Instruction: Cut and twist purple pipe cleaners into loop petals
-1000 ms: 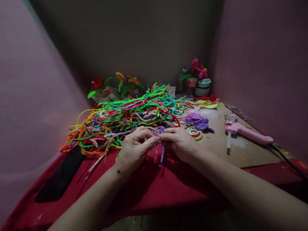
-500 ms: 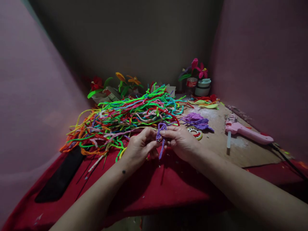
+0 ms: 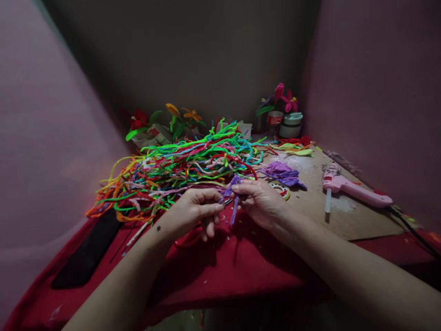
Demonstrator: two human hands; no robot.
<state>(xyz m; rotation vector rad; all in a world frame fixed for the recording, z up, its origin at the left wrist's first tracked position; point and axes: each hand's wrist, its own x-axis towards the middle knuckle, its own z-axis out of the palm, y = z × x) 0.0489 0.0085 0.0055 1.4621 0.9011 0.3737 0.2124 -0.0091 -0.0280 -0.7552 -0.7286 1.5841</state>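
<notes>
A purple pipe cleaner (image 3: pixel 235 212) is bent into a loop, with one end hanging down. My right hand (image 3: pixel 260 200) pinches it near the loop between thumb and fingers. On the other side, my left hand (image 3: pixel 198 209) has thumb and forefinger closed at another stretch of the same pipe cleaner. A small dark, shiny tip (image 3: pixel 228 201) shows between the hands; what it belongs to is hidden. Below my left hand lies a red curved handle (image 3: pixel 188 241), partly covered. More purple pipe cleaners (image 3: pixel 284 174) lie in a bunch beyond my right hand.
A big heap of coloured pipe cleaners (image 3: pixel 193 158) spreads behind my hands. On the board (image 3: pixel 310 220) at right lie a pink glue gun (image 3: pixel 358 189) and a tape roll (image 3: pixel 280 189). A black flat object (image 3: pixel 84 257) rests at left. Pipe-cleaner flowers (image 3: pixel 289 101) stand at the back.
My left hand has moved left and slightly down, away from my right hand. The purple loop has narrowed and shifted a little right. The red handle has come into view.
</notes>
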